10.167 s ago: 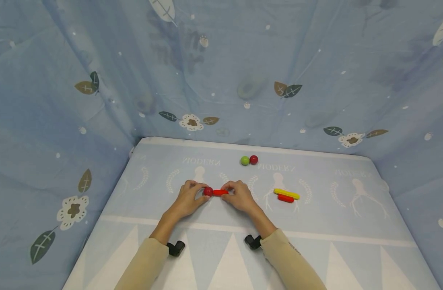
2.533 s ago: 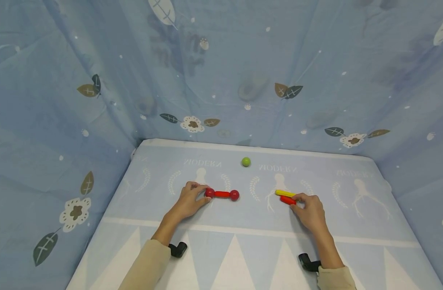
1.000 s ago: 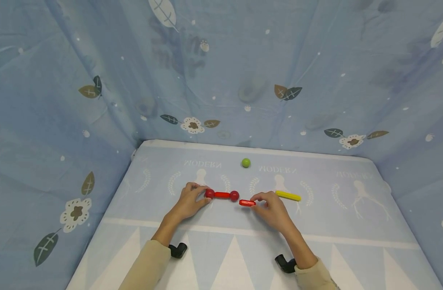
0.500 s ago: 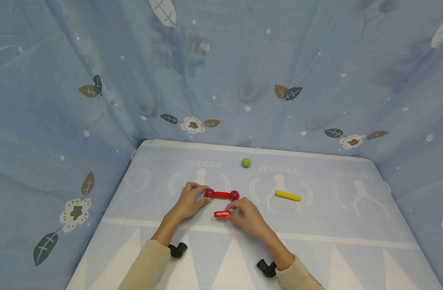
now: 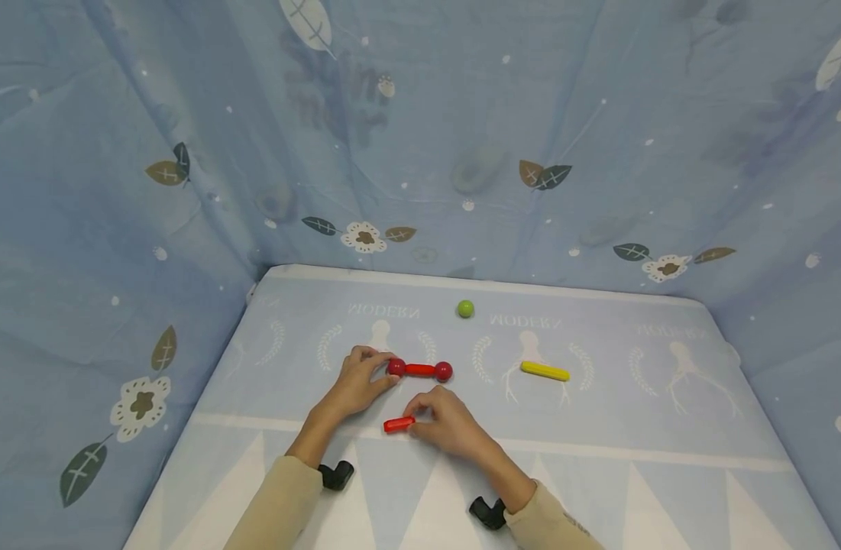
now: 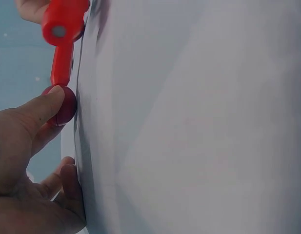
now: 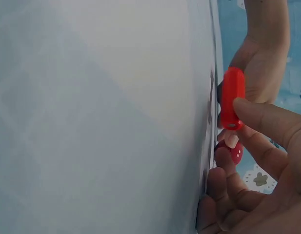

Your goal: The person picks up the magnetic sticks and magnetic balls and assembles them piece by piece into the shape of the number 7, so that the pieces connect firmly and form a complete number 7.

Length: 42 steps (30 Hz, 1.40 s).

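Head view first: we see our left hand [image 5: 354,380] pinching the left red ball [image 5: 396,367] of a small dumbbell, a red rod [image 5: 420,370] joining it to a second red ball [image 5: 444,371], all lying on the pale blue mat [image 5: 599,428]. We take that dumbbell as our landmark. Just below it, toward us, our right hand [image 5: 444,422] pinches a loose red stick [image 5: 398,424] at its right end, fingers curled round it; the stick lies near the dumbbell but apart from it. To the right of the dumbbell, well apart, lies a yellow stick [image 5: 545,371]. Beyond the dumbbell, toward the back edge of the mat, sits a green ball [image 5: 465,308]. Patterned blue cloth [image 5: 186,153] hangs behind and to the sides.

Left wrist view: we see our left thumb [image 6: 35,114] pressed on the dark red ball [image 6: 67,105], with the rod [image 6: 60,63] running away from it. The loose stick's round end [image 6: 62,22] shows at the dumbbell's far end, next to fingertips of our other hand.

Right wrist view: our right fingers [image 7: 267,124] grip the loose stick [image 7: 232,105], held against the mat's surface. Just below it a dark red ball [image 7: 234,152] shows, with the left hand [image 7: 265,63] behind it.
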Motion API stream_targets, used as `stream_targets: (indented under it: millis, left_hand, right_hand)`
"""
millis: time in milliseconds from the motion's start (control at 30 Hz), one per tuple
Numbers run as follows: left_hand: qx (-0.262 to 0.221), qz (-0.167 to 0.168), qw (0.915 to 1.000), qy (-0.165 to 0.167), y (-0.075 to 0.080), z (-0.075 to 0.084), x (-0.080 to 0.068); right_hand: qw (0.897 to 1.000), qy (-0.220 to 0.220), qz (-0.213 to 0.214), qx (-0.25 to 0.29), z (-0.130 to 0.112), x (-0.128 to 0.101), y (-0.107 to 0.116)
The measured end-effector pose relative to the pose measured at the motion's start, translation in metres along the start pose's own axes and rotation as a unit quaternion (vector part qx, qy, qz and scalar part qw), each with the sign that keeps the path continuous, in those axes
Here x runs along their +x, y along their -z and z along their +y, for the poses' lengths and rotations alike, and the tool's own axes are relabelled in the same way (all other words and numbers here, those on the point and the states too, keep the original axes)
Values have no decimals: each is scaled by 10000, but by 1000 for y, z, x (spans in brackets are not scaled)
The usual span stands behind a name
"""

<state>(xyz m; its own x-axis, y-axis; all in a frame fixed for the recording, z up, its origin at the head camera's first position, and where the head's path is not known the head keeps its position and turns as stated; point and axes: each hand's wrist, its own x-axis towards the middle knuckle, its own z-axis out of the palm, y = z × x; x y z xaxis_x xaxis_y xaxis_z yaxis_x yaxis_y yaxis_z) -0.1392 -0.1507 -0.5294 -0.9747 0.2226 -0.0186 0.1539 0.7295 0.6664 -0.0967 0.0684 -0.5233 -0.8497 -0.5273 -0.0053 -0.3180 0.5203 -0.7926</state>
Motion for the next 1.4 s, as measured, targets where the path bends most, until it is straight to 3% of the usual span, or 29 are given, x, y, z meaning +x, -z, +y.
stream_targets:
  millis: [333,1000,1400]
  left_hand:
    - [-41,-12,10000,21,1,1,-1]
    - [-2,-44,10000,21,2,3,-1]
    - [2,-47,10000,84,2,2,0]
  right_hand:
    - [9986,-67,-48,-522,-3,0,-6]
    - [9979,-178,-49,-626,-4,-3,-4]
    - [9975,-568,413,57,-6,-16,28]
